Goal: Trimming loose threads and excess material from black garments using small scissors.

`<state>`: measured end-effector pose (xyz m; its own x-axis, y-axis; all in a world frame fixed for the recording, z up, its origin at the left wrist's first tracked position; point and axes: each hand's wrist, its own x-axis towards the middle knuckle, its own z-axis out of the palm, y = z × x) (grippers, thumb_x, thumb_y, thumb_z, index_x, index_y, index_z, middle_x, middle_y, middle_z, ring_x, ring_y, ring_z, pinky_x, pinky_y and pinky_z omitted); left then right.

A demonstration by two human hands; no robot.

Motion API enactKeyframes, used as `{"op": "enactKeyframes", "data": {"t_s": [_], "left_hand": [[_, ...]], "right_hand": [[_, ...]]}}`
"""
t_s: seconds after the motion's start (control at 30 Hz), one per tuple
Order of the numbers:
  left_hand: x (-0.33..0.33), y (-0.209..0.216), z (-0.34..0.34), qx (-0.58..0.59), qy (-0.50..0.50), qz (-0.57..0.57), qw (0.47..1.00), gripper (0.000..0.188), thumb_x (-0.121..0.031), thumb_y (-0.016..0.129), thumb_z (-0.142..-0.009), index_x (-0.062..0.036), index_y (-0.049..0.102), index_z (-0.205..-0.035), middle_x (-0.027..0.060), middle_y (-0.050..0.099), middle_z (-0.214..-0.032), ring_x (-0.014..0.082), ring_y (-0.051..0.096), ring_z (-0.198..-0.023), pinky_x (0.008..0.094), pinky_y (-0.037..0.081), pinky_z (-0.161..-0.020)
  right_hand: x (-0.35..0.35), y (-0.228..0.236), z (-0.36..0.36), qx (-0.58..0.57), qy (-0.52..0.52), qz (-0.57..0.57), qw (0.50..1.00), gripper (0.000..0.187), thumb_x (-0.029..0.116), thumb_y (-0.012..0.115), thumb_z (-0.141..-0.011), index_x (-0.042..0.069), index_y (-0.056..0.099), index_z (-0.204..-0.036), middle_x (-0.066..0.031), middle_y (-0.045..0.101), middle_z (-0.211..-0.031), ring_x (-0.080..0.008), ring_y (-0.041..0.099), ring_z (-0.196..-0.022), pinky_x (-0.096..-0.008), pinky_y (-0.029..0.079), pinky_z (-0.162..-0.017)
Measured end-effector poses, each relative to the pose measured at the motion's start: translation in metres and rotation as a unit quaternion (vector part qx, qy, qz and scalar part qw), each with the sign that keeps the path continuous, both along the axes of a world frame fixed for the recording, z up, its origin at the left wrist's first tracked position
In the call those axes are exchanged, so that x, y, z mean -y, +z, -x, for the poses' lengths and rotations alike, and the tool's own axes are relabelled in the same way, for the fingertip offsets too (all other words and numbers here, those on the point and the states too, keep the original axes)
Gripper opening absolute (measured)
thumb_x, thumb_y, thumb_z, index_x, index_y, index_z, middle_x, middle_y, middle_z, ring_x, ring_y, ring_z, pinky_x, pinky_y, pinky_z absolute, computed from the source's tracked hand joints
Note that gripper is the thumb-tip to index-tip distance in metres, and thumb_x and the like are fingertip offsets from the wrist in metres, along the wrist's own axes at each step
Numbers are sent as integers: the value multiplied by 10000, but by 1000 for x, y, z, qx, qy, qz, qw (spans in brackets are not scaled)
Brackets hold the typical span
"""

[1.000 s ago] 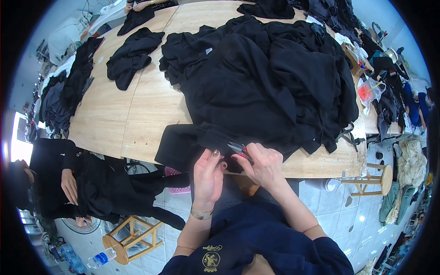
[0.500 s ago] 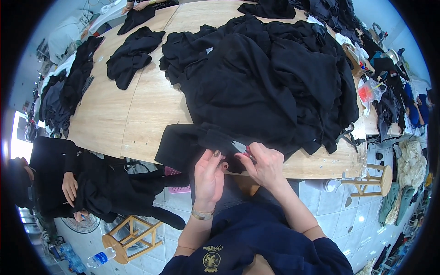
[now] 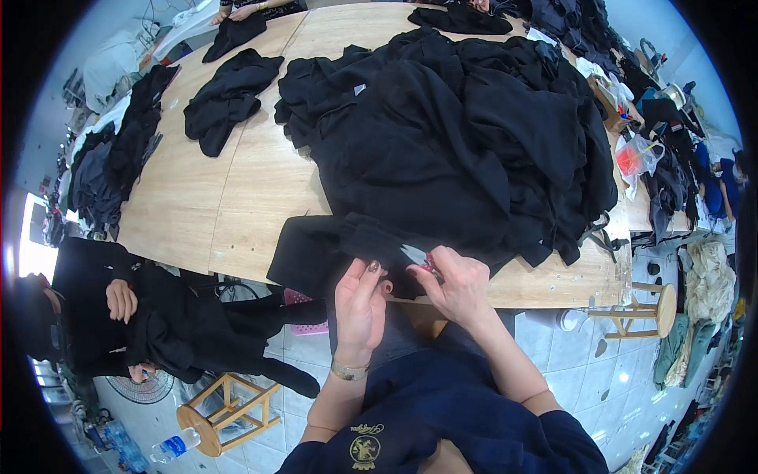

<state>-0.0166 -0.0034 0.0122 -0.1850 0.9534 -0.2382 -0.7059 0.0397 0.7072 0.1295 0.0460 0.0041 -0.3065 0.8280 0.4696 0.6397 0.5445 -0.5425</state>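
Note:
A large heap of black garments [image 3: 426, 150] covers the middle of the wooden table. At its near edge my left hand [image 3: 360, 304] grips a black garment [image 3: 359, 238], fingers closed on the cloth, part of which hangs over the table edge. My right hand [image 3: 456, 284] is closed around small red-handled thread snips [image 3: 415, 256]. Their pale blades point left and away, just over the cloth and close to my left fingertips. Whether the blades touch the fabric I cannot tell.
At the left, a seated person [image 3: 83, 308] in black has black cloth on their lap. Smaller black garments [image 3: 229, 99] lie on the table [image 3: 185, 197]. Wooden stools stand at lower left [image 3: 201, 423] and right [image 3: 666, 310]. A plastic bag [image 3: 638, 156] hangs by the table's right side.
My hands and the snips stay almost in place; the blades look slightly wider apart. The seated person's upper hand has risen a little.

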Motion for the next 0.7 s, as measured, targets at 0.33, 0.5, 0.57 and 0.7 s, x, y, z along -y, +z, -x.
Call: {"op": "enactKeyframes", "data": {"t_s": [0.33, 0.5, 0.57, 0.7], "left_hand": [[2, 3, -5, -23, 6, 6, 1000, 138, -81, 523, -904, -60, 559, -1036, -18, 561, -928, 51, 501, -822, 202, 389, -685], [0, 5, -11, -33, 10, 12, 999, 124, -79, 524, -906, -55, 563, -1022, -18, 561, -912, 47, 504, -806, 192, 387, -679], [0, 2, -14, -41, 11, 6, 999, 149, -71, 529, -902, -38, 561, -1044, -17, 566, -912, 40, 498, -787, 182, 381, -667], [-1, -1, -23, -66, -21, -19, 997, 193, -65, 531, -900, -14, 556, -1085, -13, 575, -925, 33, 488, -770, 177, 379, -661]], "right_hand": [[-1, 5, -1, 35, 6, -4, 999, 311, 335, 633, -817, 84, 495, -696, -42, 521, -568, -210, 536, -445, -293, 402, -419], [2, 2, -7, -195, -3, 189, 962, 240, 212, 655, -823, 25, 505, -824, -47, 568, -604, -159, 546, -478, -253, 410, -457], [0, 3, -5, -267, 5, 219, 938, 230, 183, 667, -815, 20, 514, -867, -37, 558, -598, -112, 539, -492, -240, 408, -465], [-9, -9, 4, -330, 47, 226, 915, 202, 126, 678, -808, 1, 577, -931, 18, 508, -629, -24, 416, -592, -185, 379, -519]]}}
